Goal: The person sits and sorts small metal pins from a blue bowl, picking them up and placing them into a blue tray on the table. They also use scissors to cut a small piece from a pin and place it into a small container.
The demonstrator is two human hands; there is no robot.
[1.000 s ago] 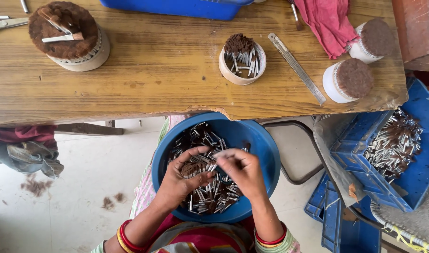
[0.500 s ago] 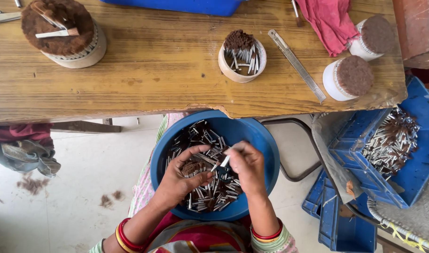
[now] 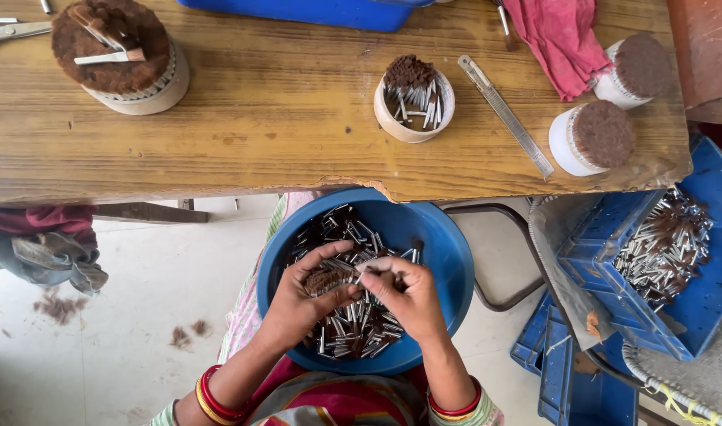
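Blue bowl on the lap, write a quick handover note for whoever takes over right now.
Left hand: cups a small brown bristle tuft over the blue bowl.
Right hand: pinches the tuft's end, grip closed.
Bowl: holds many loose metal sleeves.
Done: tan cup on the wooden table holds a few filled pieces.
Left: most sleeves in the bowl.

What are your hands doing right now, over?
Left hand holds a brown tuft over the blue bowl. Right hand pinches a metal tube beside it. Bowl full of tubes, nothing blocking.
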